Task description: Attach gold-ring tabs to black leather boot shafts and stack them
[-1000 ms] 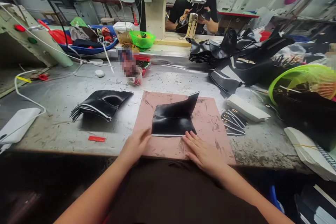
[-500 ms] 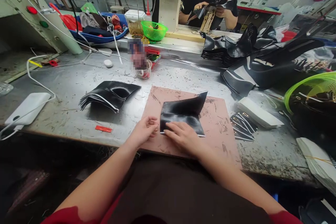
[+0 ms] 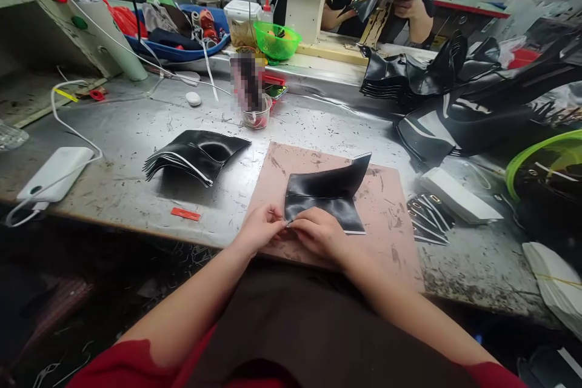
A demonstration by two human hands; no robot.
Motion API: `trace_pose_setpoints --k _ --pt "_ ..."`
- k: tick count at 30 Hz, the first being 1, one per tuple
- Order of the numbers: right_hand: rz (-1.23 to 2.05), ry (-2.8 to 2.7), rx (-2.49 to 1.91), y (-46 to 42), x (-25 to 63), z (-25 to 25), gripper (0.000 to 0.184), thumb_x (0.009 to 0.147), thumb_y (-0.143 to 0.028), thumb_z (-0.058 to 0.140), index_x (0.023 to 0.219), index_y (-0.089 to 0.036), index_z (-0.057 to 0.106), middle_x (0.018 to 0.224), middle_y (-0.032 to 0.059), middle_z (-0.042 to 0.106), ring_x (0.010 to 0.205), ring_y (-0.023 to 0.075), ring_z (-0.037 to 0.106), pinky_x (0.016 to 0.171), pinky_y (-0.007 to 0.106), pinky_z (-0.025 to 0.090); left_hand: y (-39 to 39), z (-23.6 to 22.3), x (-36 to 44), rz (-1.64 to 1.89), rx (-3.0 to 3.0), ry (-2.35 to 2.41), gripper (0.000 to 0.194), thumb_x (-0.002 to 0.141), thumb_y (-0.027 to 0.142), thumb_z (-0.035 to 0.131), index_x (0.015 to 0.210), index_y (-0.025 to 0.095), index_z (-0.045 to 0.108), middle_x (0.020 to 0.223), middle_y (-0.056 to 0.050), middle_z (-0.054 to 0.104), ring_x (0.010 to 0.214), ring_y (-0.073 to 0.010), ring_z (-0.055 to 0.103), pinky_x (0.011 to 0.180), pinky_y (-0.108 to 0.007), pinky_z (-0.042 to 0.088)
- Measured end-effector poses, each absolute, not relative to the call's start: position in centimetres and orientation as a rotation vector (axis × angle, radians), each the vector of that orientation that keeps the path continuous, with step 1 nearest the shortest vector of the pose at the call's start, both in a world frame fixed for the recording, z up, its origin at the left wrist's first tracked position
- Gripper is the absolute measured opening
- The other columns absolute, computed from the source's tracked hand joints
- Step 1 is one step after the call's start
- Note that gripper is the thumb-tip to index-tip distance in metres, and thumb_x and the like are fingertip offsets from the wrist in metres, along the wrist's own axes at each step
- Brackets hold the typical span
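Note:
A folded black leather piece with a white edge lies on a pink cutting board on the grey workbench. My left hand and my right hand meet at the piece's near left corner. Both hands have their fingers pinched together on that corner. The far flap of the piece stands up, tilted to the right.
A stack of black leather pieces lies left of the board, a small red tag near the edge. A white power bank is far left. More black pieces, white strips and a green basket crowd the right. Another person's hands work behind.
My right hand has slid left off the board's near edge to the piece's near left corner. My left hand closed in and now both pinch that corner.

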State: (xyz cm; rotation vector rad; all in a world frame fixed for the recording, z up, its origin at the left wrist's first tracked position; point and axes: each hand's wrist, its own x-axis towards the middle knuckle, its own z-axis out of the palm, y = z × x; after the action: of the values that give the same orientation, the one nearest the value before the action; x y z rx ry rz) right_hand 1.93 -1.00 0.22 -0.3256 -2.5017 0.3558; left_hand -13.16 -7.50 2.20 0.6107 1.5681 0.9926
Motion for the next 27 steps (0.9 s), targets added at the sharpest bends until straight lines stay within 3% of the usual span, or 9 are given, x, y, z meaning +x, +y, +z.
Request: trace_pose_setpoints --k 12,27 --pt "0.250 -2.661 -0.382 -1.3 0.9 0.2 0.019 0.085 -0.015 0.038 0.074 -0.015 0.054 0.073 0.0069 0.057 0.066 0.0168 0.047 0.059 0.028 0.040 -7.6 0.8 -13.1 1.092 0.636 1.551 0.029 0.058 0.014 0.060 0.065 0.021 0.033 0.047 0.011 0.049 0.043 -0.0080 0.052 0.041 -0.016 0.038" --pt "0.619 -2.540 -0.431 -1.0 1.0 -0.1 0.009 0.076 -0.012 0.047 0.071 -0.019 0.050 0.079 0.0056 0.056 0.072 0.0162 0.050 0.061 0.027 0.044 -7.7 0.9 -13.1 1.057 0.767 1.590 0.022 0.059 0.017 0.057 0.064 0.020 0.036 0.052 0.009 0.046 0.046 -0.0083 0.051 0.044 -0.018 0.040"
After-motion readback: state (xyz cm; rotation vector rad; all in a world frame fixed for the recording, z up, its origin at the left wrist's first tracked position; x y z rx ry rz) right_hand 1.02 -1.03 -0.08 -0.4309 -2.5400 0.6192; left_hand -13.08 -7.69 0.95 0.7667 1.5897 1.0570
